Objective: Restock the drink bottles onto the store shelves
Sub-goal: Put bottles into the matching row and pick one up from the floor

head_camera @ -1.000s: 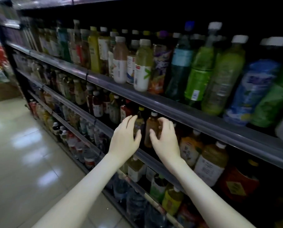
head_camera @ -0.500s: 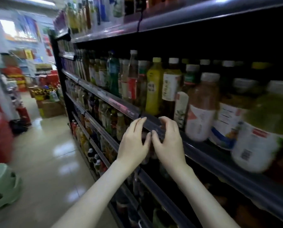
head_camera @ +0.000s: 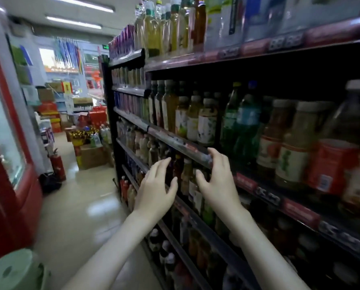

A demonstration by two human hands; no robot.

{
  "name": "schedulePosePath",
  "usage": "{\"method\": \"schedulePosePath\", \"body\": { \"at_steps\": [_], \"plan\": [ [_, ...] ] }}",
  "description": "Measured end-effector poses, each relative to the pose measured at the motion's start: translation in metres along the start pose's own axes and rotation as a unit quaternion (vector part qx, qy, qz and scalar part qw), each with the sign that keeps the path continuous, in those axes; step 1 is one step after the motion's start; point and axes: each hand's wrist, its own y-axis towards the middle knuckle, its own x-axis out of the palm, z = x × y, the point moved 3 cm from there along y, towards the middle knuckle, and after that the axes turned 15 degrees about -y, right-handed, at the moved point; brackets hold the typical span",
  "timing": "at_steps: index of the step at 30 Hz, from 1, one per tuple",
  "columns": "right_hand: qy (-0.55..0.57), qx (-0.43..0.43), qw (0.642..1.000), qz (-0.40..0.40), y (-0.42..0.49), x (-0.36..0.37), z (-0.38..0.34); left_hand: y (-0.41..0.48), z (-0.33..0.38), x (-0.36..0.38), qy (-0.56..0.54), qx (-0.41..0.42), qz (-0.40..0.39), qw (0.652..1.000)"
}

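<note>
The left grip [head_camera: 156, 190] is a bare hand with straight, spread fingers, wide open and holding nothing. It hovers in front of the shelves, with no contact that I can make out. The right grip [head_camera: 218, 182] is just beside it, its thumb stuck out toward the left one. Its fingers [head_camera: 215, 155] bend over the front of the shelf rail [head_camera: 175, 141]. Blur hides whether they clasp the rail, a bottle behind it, or nothing.

Between the two grips and just beyond them, small amber drink bottles [head_camera: 185, 176] stand upright on the shelf under that rail. Above the right grip, on the shelf the rail fronts, is a row of white-capped tea bottles [head_camera: 206, 122]. Beyond those, further right, stands a green bottle [head_camera: 246, 124].

Well off to the left of the left grip stands a red cooler [head_camera: 9, 143], with a fire extinguisher [head_camera: 57, 164] on the glossy floor [head_camera: 80, 206] beside it. Below and left of both forearms is a pale green stool [head_camera: 13, 271].
</note>
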Motion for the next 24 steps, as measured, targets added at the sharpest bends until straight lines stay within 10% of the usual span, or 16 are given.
{"method": "schedulePosePath", "body": {
  "at_steps": [16,24],
  "plan": [
    [-0.127,0.165,0.959,0.194,0.234,0.115,0.045,0.246,-0.158,0.059,-0.076,0.107,-0.133,0.982],
    [-0.189,0.25,0.91,0.271,0.274,0.115,0.053,0.316,-0.199,0.067,-0.109,0.245,-0.078,0.96]
  ]
}}
